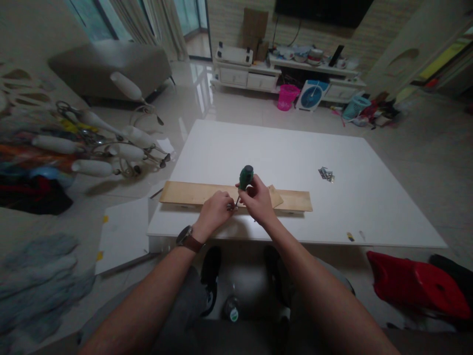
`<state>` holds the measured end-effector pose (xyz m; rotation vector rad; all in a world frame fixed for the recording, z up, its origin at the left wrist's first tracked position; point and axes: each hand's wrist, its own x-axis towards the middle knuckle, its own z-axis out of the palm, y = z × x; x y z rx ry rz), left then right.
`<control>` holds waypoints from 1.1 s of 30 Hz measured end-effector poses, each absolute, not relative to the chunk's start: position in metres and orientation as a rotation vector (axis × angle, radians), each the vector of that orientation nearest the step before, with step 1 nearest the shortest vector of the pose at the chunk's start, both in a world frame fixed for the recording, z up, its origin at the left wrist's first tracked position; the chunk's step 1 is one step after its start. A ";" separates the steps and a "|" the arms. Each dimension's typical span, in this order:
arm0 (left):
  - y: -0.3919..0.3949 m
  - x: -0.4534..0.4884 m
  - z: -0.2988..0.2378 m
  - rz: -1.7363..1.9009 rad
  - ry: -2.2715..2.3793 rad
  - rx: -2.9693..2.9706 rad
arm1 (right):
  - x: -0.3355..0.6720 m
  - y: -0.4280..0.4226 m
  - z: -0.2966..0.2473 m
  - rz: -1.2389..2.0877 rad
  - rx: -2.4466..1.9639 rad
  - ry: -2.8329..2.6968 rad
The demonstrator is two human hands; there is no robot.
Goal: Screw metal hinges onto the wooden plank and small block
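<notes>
My right hand (259, 199) is wrapped round a green-handled screwdriver (245, 178), which stands nearly upright with its tip down on a long wooden board (192, 192). The fingers of my left hand (216, 209) are pinched together right at the screwdriver's tip, on something small that I cannot make out. The board lies along the near edge of a white table (288, 153), with a second wooden piece (293, 200) overlapping it on the right. A brown watch is on my left wrist.
A small pile of metal screws (326, 174) lies on the table to the right. A red bag (417, 286) sits on the floor at right, a white panel (123, 234) at left. A lamp with white shades (111, 148) lies on the floor.
</notes>
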<state>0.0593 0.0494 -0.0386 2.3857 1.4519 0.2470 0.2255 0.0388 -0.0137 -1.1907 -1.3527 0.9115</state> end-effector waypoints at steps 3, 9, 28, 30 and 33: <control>0.050 0.059 -0.040 0.266 1.456 2.376 | 0.226 0.039 -0.014 0.914 -1.193 -1.358; 0.050 0.059 -0.040 0.259 1.445 2.375 | 0.226 0.039 -0.014 0.908 -1.194 -1.371; 0.050 0.059 -0.039 0.272 1.439 2.360 | 0.227 0.040 -0.017 0.913 -1.189 -1.370; 0.049 0.059 -0.038 0.275 1.439 2.362 | 0.227 0.040 -0.017 0.906 -1.196 -1.380; 0.049 0.059 -0.037 0.280 1.438 2.358 | 0.227 0.040 -0.016 0.907 -1.198 -1.389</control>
